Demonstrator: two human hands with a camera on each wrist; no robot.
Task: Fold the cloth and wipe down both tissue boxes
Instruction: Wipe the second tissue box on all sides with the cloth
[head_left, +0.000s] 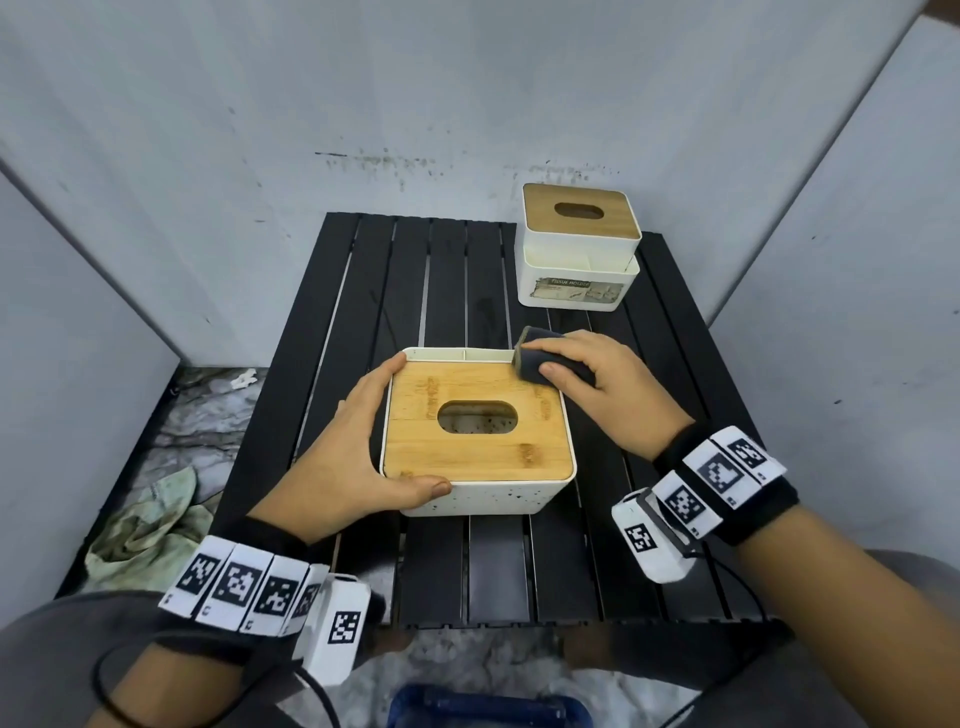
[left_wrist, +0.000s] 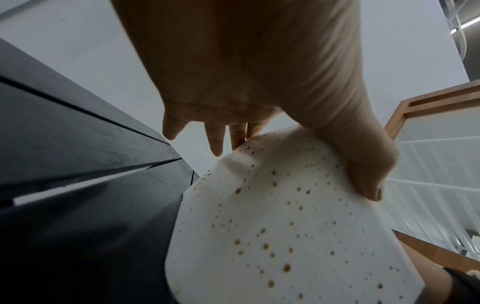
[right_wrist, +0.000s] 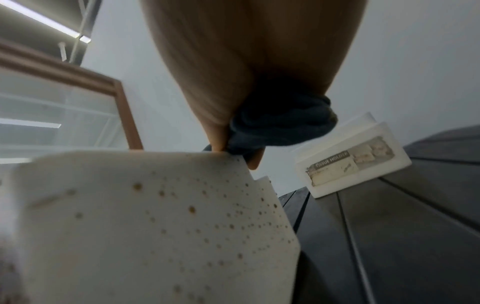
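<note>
1. Our left hand (head_left: 343, 457) braces the near tissue box (head_left: 478, 457) at its left side, fingers fairly straight, thumb on the front edge.
2. Our right hand (head_left: 597, 384) pinches the folded cloth (head_left: 540, 358) on the lid's far-right corner.
3. The second tissue box (head_left: 576, 249) stands beyond on the desk (head_left: 363, 291), nearer the right hand.

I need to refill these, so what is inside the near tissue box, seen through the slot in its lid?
Through the slot of the near tissue box, only a dim speckled bottom shows, no tissue. The bamboo lid covers the rest.
</note>
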